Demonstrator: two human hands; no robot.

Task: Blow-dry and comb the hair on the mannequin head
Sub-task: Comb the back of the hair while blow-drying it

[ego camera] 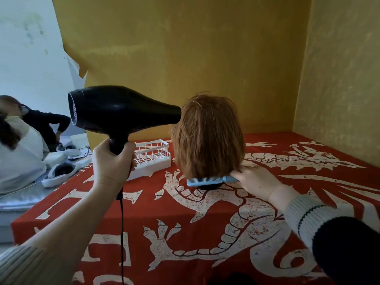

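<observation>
Mid-task: dryer [123, 112] clenched in left hand [112, 161], nozzle just beside hair [207, 136] on head, center table. Comb [209, 179] gripped by right hand [255, 179], at hair ends, seemingly clear. Next: lifting comb for another pass.

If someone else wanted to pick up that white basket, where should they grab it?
Probably by a long top rim of the basket, from above. It sits upright and open-topped on the cloth, and its walls are open bars fingers can hook. The near-left end is hidden behind the left hand, so the right end is easier to reach.
</observation>
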